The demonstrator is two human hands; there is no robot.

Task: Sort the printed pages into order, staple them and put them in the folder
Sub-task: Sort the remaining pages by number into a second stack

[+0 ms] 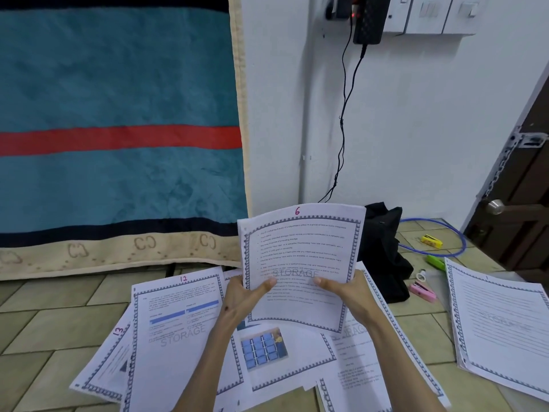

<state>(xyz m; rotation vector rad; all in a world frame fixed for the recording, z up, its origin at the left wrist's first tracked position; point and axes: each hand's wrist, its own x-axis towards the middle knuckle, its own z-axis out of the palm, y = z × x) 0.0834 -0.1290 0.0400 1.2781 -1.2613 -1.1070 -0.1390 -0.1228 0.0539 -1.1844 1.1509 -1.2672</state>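
Observation:
The printed page marked 6 (300, 251) is held upright in front of me. My left hand (243, 295) grips its lower left edge, thumb on the front, and my right hand (344, 289) grips its lower right edge the same way. Below it, loose pages are spread on the tiled floor, among them page 12 (178, 331) and page 13 (110, 364). A separate stack of pages (499, 325) lies at the right. A pink stapler (423, 290) lies on the floor between the spread and that stack. No folder is clearly visible.
A black bag (383, 248) stands against the wall behind the held page. A green item (435, 261), a yellow item (431, 241) and a blue hoop (439, 236) lie near a dark door (523, 209). A teal striped blanket (118, 114) hangs at left.

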